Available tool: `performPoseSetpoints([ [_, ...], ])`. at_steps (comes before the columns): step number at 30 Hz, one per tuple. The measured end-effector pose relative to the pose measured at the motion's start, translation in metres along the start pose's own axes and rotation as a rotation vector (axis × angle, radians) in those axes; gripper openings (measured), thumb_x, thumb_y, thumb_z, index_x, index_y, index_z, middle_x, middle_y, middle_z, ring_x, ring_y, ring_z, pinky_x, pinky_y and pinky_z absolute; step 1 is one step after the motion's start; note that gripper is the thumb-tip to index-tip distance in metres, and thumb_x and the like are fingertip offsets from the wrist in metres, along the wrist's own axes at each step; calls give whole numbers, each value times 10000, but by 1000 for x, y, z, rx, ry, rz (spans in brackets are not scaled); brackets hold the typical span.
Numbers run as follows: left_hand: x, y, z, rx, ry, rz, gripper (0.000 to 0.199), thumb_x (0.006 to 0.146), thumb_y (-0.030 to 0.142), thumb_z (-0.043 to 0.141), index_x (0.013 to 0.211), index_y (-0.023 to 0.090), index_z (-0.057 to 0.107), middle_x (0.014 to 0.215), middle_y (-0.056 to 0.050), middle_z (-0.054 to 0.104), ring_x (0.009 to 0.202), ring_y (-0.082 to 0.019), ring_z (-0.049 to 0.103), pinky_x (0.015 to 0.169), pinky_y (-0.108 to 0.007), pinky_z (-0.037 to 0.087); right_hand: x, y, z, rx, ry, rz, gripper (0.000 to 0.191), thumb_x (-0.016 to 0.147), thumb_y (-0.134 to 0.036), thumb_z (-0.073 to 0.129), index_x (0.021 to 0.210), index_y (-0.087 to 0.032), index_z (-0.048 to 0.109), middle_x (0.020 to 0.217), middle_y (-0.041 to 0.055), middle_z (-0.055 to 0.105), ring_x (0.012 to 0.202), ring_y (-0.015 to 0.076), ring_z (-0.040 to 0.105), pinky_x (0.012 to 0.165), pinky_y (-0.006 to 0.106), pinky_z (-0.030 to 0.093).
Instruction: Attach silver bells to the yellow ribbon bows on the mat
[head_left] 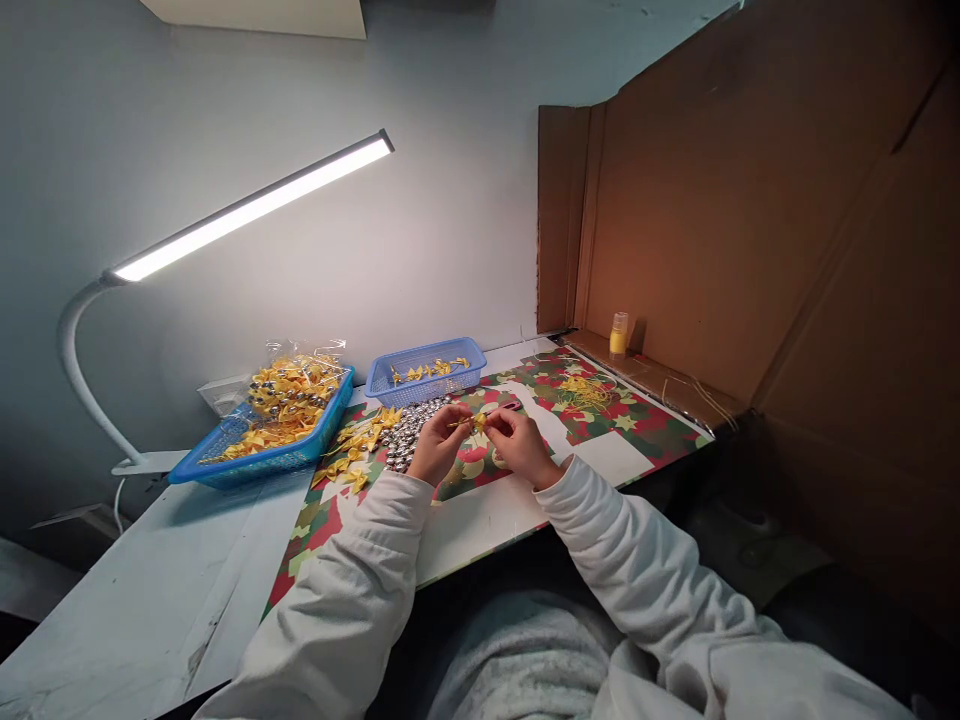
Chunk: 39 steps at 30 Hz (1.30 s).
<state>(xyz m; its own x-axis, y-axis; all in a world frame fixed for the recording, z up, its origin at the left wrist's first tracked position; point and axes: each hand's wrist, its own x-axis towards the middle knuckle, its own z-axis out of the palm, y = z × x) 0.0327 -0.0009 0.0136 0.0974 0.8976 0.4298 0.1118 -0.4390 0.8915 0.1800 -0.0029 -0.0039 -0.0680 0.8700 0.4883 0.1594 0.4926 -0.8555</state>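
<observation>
Both my hands meet over the middle of the patterned mat. My left hand (439,443) pinches one side of a small yellow ribbon bow (479,422), near a thin yellow strand. The fingertips of my right hand (522,446) close on the bow's other side. Just left of my left hand lies a pile of silver bells (409,430). Loose yellow bows (367,432) are spread further left on the mat. At the right of the mat sits a bunch of thin yellow strings (586,392).
A blue basket (259,458) heaped with yellow bows and silver bells stands at the left. Behind the bells is a lighter blue basket (381,380) with a few bows. A lamp (255,210) glows above. A small yellow bottle (619,335) stands by the cardboard wall (712,230).
</observation>
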Motion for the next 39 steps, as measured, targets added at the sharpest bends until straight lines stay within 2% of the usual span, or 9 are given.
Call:
performPoseSetpoints([
  [12,1,-2,-1,-40,-18,-34,259,673,387,688,772,171,586,653,1,585,588,-109,521,579,-248,451,0,0,0,1,-2,-13,113,711,-271,495,664,-190,558,629,-4,564,579,127,494,568,249,421],
  [23,1,-2,-1,-17,13,-23,222,652,327,692,764,167,587,728,-5,601,600,-104,540,588,-242,452,0,3,0,-10,8,-54,116,731,-256,495,672,-186,566,644,9,570,583,134,492,568,253,414],
  [39,-1,-3,1,-54,41,-46,208,629,297,713,748,165,605,705,5,605,592,-100,547,584,-230,456,0,2,0,-60,47,-135,106,721,-184,480,656,-179,563,649,12,594,607,135,528,587,246,433],
])
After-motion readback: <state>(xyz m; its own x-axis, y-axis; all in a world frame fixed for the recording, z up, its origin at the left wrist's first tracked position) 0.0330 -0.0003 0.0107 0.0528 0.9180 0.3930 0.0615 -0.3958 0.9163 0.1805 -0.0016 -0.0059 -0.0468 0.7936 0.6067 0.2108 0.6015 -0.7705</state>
